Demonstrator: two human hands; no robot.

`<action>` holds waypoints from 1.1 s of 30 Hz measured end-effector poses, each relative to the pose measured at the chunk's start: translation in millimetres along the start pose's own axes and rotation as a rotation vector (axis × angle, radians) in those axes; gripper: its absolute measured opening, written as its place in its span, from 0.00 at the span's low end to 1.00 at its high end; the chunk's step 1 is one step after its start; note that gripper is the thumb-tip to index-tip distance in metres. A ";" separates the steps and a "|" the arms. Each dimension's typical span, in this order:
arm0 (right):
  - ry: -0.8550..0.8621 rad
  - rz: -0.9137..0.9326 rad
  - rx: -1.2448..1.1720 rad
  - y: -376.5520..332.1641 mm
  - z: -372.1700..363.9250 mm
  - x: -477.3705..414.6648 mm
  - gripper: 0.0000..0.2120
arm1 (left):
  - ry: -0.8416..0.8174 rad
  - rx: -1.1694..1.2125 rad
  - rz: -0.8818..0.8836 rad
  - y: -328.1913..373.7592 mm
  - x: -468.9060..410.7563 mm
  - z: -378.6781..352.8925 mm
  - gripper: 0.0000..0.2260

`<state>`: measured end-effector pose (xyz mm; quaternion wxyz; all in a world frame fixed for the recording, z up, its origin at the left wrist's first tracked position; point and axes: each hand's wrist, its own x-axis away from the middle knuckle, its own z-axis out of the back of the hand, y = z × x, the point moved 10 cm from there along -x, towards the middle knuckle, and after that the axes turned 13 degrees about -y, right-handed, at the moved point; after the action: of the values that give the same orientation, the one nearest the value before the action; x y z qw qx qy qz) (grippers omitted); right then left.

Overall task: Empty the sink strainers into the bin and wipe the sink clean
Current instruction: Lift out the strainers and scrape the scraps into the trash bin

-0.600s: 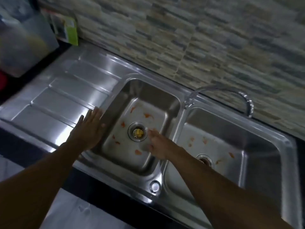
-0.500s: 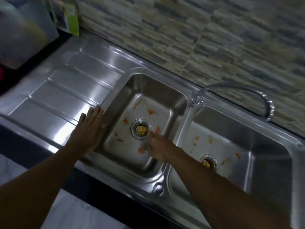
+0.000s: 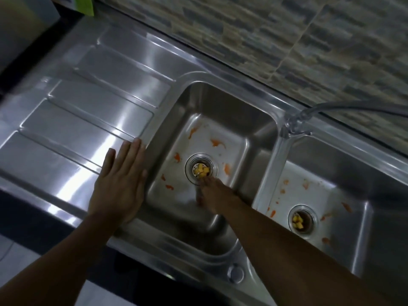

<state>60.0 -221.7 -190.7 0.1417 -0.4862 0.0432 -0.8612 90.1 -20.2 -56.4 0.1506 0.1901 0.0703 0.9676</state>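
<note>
Head view looks down on a stainless double sink. The left-basin strainer (image 3: pixel 189 166) sits in its drain at the middle of the left basin (image 3: pixel 220 102) floor, with yellow food cubes (image 3: pixel 203 170) piled in it. Your right hand (image 3: pixel 213 195) reaches into that basin from 5 o'clock, back of the hand up, and its fingertips (image 3: pixel 206 181) meet the strainer's rim at 6 o'clock. The hand is blurred, so you cannot tell whether the fingers pinch the rim or only touch it. Orange smears (image 3: pixel 217 142) dot the basin floor around the drain (the plainest at 12, 3 and 9 o'clock of it).

Your left hand (image 3: pixel 119 182) lies flat, fingers straight and together, holding nothing. It rests on the drainboard (image 3: pixel 88 115) just beside the basin's 9 o'clock edge, fingers pointing toward 12.

The right-basin strainer (image 3: pixel 312 214) sits in its own drain at 4 o'clock of the first, in the right basin (image 3: pixel 386 228). It also carries yellow cubes, with more orange smears around it. Your right forearm crosses the divider between the two basins.

A curved tap (image 3: pixel 295 123) rises from the back ledge at 12 o'clock of the divider, its spout running off toward 3. A round cap (image 3: pixel 235 273) sits on the front ledge at 6 o'clock of the divider. Stone-pattern tiles (image 3: pixel 287 40) cover the wall behind, and a green pack (image 3: pixel 85 5) shows at the frame's 11 o'clock corner.
</note>
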 end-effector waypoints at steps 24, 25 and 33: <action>0.327 -0.140 0.082 -4.1 43.6 -20.3 0.23 | 0.051 -0.004 -0.028 -2.4 -2.9 -1.6 0.28; 0.356 -0.141 0.067 -3.6 45.9 -17.9 0.21 | 0.049 -0.007 -0.026 -2.3 -3.3 -1.7 0.28; 0.403 -0.135 0.053 -3.6 51.5 -8.0 0.25 | 0.039 0.003 -0.026 -1.1 -2.6 -0.7 0.28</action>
<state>106.9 -212.7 -169.6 0.0849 -0.3021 0.0151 -0.9494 92.4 -20.0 -58.1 0.1613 0.1706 0.0772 0.9690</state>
